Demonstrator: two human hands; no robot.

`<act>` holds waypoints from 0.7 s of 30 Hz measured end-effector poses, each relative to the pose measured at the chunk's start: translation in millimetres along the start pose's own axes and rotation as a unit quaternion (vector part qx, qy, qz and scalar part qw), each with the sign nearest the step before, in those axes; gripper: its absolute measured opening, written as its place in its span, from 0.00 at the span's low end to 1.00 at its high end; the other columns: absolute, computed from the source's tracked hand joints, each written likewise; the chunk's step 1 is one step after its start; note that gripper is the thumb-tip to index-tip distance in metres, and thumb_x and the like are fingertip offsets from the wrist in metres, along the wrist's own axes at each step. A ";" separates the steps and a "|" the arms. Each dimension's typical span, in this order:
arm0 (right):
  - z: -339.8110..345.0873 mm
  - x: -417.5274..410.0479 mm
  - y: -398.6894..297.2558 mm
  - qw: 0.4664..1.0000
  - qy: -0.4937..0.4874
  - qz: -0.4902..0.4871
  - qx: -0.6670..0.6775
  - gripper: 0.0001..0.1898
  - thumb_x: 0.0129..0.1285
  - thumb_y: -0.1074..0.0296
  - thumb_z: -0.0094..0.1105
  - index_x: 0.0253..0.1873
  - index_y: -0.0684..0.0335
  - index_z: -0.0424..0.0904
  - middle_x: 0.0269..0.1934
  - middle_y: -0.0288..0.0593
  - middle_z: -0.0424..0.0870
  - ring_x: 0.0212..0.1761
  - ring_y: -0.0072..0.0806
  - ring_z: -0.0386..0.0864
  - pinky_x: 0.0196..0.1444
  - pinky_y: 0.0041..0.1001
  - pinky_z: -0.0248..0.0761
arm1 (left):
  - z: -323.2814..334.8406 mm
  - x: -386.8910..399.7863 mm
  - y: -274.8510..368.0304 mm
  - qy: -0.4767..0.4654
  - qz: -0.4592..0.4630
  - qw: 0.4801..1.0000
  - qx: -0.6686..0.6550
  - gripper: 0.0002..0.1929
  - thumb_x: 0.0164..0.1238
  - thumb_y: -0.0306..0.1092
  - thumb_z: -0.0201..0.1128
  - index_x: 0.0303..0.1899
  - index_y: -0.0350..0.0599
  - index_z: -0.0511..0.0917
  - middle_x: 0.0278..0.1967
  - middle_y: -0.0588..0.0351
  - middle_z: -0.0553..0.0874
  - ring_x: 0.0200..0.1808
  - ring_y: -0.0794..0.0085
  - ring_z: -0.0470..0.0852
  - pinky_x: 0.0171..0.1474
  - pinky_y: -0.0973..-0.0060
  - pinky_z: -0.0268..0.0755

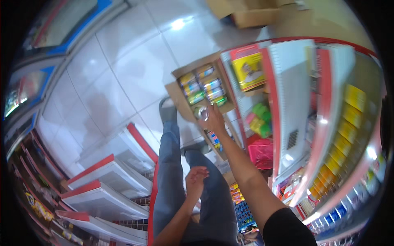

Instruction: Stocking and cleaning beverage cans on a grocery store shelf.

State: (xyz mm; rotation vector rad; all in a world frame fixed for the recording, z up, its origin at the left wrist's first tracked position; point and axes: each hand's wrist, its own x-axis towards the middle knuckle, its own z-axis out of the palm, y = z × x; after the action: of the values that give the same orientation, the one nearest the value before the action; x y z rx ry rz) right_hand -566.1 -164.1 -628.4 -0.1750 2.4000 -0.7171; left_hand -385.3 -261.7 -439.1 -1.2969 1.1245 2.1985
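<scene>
My right hand (213, 119) reaches down to the near end of an open cardboard box (177, 96) on the floor. Its fingers are around a metal can (203, 113), whose shiny round end faces up. Deeper in the same box lie several colourful cans (212, 87), yellow, blue and green, some on their sides. My left hand (196, 180) hangs over my thigh with its fingers loosely curled and nothing visible in it. Motion blur hides the finer details of the cans.
On the right, a white shelving unit with red edges (272, 113) holds yellow packets (341, 138) and a pink basket (261, 153). Shelves with red fronts (101, 187) stand at left. Another cardboard box (257, 17) lies on the tiled floor (123, 73) farther off.
</scene>
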 end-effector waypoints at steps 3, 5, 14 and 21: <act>-79.2 -66.0 -69.4 0.991 0.081 0.055 0.089 0.39 0.42 0.55 0.75 0.59 0.65 0.68 0.54 0.60 0.72 0.56 0.53 0.74 0.56 0.42 0.70 | 6.1 -35.5 5.9 0.080 0.080 0.993 -0.029 0.06 0.70 0.22 0.53 0.42 0.37 0.78 0.34 0.57 0.82 0.37 0.77 0.81 0.44 0.78 0.77; -129.5 -119.0 -79.2 0.959 0.057 0.120 0.248 0.34 0.50 0.60 0.72 0.59 0.69 0.67 0.50 0.51 0.76 0.53 0.38 0.76 0.54 0.34 0.71 | 28.3 -52.3 27.0 0.037 0.154 0.987 0.006 0.05 0.72 0.25 0.53 0.41 0.37 0.78 0.32 0.57 0.82 0.33 0.76 0.81 0.40 0.79 0.76; -292.6 -372.3 -151.6 0.656 -0.095 -0.052 0.747 0.42 0.57 0.64 0.64 0.73 0.61 0.49 0.60 0.47 0.72 0.58 0.35 0.76 0.57 0.36 0.72 | 237.4 -206.6 269.5 -0.131 0.567 0.806 0.111 0.06 0.66 0.24 0.58 0.43 0.38 0.73 0.41 0.58 0.76 0.42 0.77 0.75 0.47 0.81 0.67; -365.9 -479.8 -154.7 0.674 0.023 -0.204 0.710 0.46 0.47 0.64 0.69 0.70 0.68 0.54 0.61 0.47 0.71 0.60 0.37 0.73 0.65 0.34 0.64 | 465.8 -392.5 421.8 -0.138 0.905 0.322 0.240 0.19 0.55 0.26 0.64 0.50 0.40 0.75 0.59 0.39 0.70 0.59 0.50 0.73 0.59 0.64 0.68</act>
State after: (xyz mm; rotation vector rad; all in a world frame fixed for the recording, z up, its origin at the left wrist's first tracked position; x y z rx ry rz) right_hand -409.6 9.5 -50.9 -0.0090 1.1666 -2.5228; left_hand -715.6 -127.2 210.3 1.7108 3.3311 1.7805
